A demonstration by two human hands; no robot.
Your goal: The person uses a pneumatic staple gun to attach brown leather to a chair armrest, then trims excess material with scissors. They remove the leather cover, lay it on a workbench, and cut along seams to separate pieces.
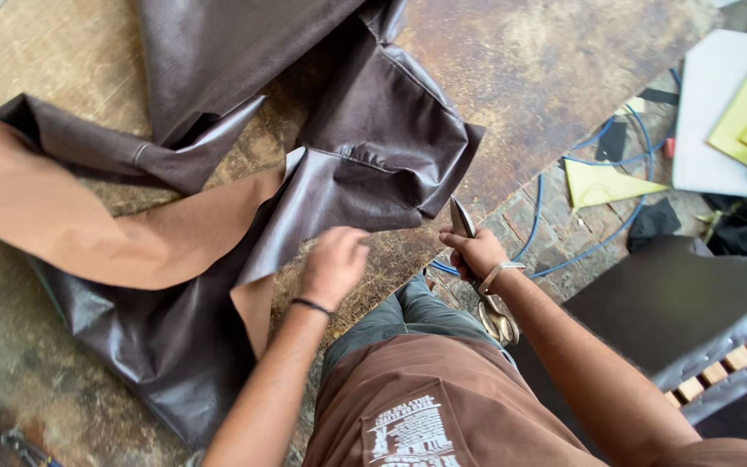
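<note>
**Faux-leather sheet on a workbench, held and ready to be cut**

Dark brown faux-leather sheet (365,164), tan on its reverse, lies crumpled across the centre and left of the frame on a stained workbench (555,60). Left hand (333,264) presses on its lower edge at centre, fingers curled; whether they pinch the fabric cannot be told. Right hand (475,252), just right of it, is closed around scissors (477,272), blades pointing up towards the sheet. Judged soft, limp and fairly slick, the material is best taken at a flat edge near the fold.
</note>
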